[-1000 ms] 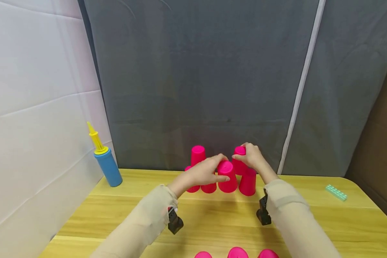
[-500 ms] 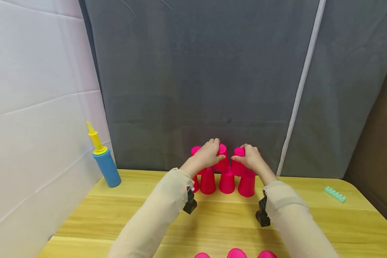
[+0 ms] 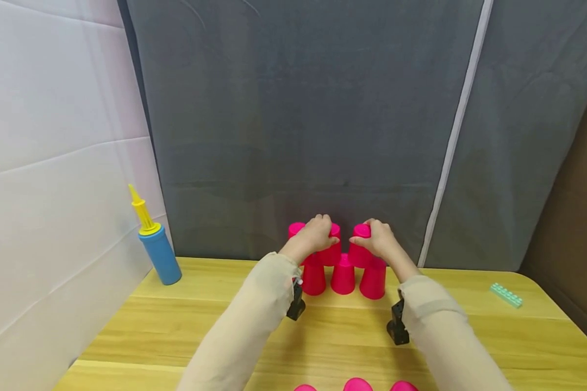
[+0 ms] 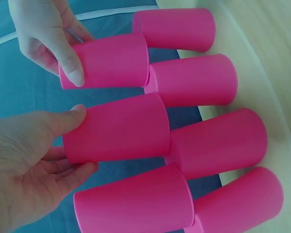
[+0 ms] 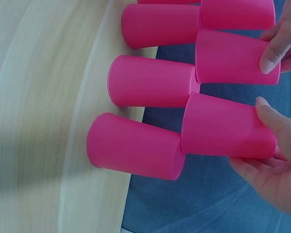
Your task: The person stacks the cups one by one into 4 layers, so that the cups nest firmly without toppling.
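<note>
Pink cups stand upside down in a pyramid at the table's far edge. The bottom row (image 3: 343, 277) has several cups. My left hand (image 3: 318, 234) grips the middle cup of the second row (image 4: 121, 128) between thumb and fingers. My right hand (image 3: 379, 239) grips the second-row cup to its right (image 5: 223, 126), thumb on one side and fingers on the other. A third second-row cup (image 3: 295, 229) stands free at the left. In the left wrist view my left hand (image 4: 72, 141) wraps the cup's closed end. In the right wrist view my right hand (image 5: 269, 141) does the same.
A blue pump with a yellow nozzle (image 3: 154, 244) stands at the table's left back corner. A green toy brick (image 3: 506, 295) lies at the right. Three more pink cups (image 3: 358, 384) sit at the near edge. The wooden table (image 3: 176, 336) ends at a grey curtain.
My left hand lifted its cup from in front of the bottom row up onto the second row, beside the cup in my right hand. The right hand stayed in place.
</note>
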